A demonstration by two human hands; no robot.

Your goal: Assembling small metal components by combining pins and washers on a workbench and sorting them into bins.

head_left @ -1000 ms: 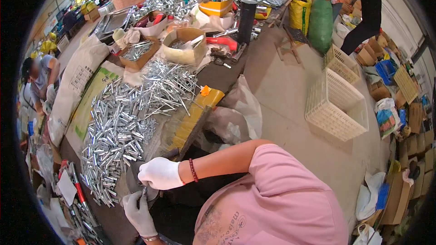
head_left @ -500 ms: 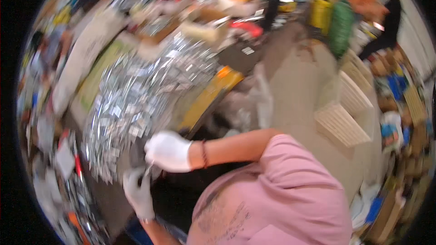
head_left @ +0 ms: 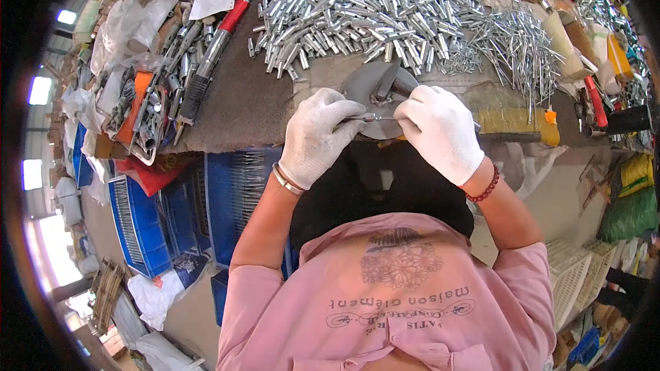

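At the table's near edge, my left hand [head_left: 317, 139], in a white glove, pinches a small metal sleeve [head_left: 368, 117]. Facing it, my white-gloved right hand [head_left: 443, 132] is closed on a thin metal rod [head_left: 388, 119]. The rod's other end meets the sleeve; whether it sits inside cannot be made out. Just beyond my fingertips lies a round grey metal disc [head_left: 356, 86] with a dark bar-shaped piece [head_left: 389, 78] across it. Behind that spreads a heap of shiny metal sleeves [head_left: 364, 17], and thin metal rods [head_left: 526, 51] are piled to its right.
A red-and-black long-handled tool [head_left: 221, 42] and plastic bags crowd the table's left. Yellow tape [head_left: 509, 121] covers part of the near edge. Blue crates [head_left: 137, 223] stand below left, cream plastic crates [head_left: 560, 268] below right. A red-handled tool [head_left: 595, 102] lies right.
The view has swung and steadied, so the table now lies straight ahead. My hands, earlier blurred and close together, now face each other with the rod and sleeve between them.
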